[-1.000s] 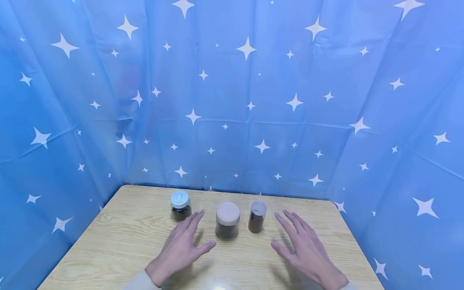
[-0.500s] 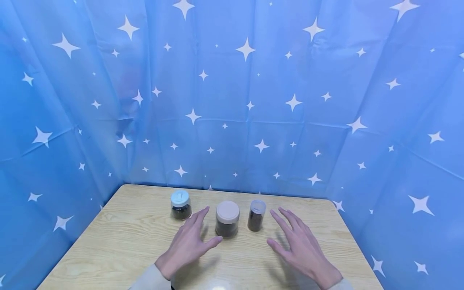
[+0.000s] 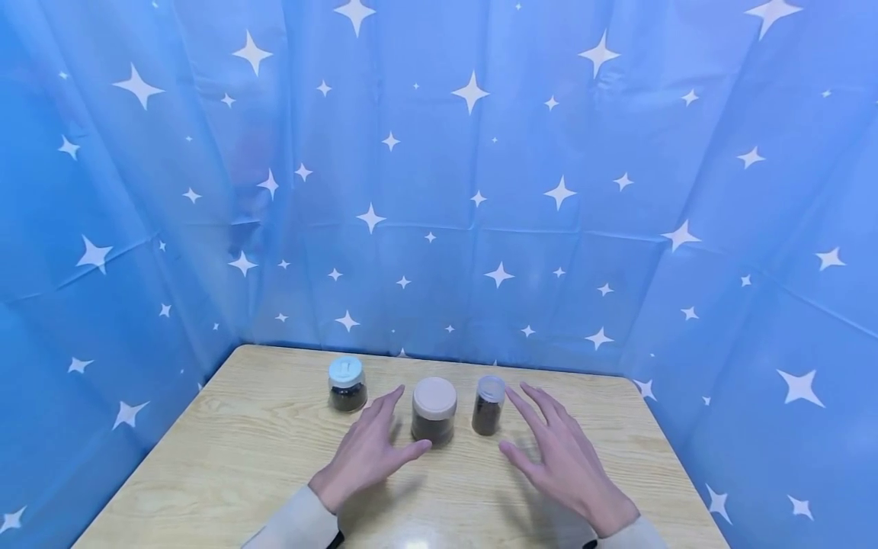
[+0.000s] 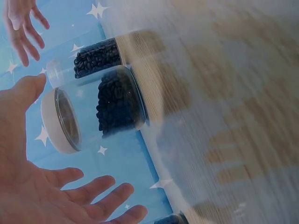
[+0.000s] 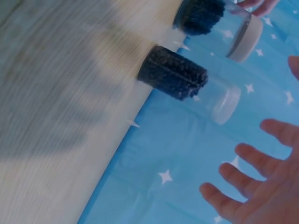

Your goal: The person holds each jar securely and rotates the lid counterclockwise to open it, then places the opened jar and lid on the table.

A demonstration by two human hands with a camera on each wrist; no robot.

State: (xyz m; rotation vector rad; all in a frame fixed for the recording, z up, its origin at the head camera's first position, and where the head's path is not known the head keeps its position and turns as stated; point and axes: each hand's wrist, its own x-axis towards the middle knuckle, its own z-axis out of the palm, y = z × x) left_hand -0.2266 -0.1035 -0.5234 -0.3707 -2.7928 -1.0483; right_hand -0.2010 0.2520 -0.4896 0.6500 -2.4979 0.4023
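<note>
Three clear jars partly filled with dark beans stand upright in a row on the table. The middle jar (image 3: 434,428) is wide with a pale pinkish lid (image 4: 55,122). To its right stands a slim jar (image 3: 487,416) with a translucent lid (image 5: 226,104). At the left is a small jar (image 3: 347,395) with a light blue lid (image 3: 346,370). My left hand (image 3: 370,451) hovers between the left and middle jars, fingers spread and holding nothing. My right hand (image 3: 562,457) hovers just right of the slim jar, fingers extended, also holding nothing.
The wood-grain table (image 3: 226,457) reaches back to a blue curtain (image 3: 439,175) with white stars, which also hangs along both sides. Shadows of both hands fall on the tabletop.
Both hands have moved inward and slightly forward, the left toward the middle jar and the right toward the slim jar. The jars stay where they were on the table.
</note>
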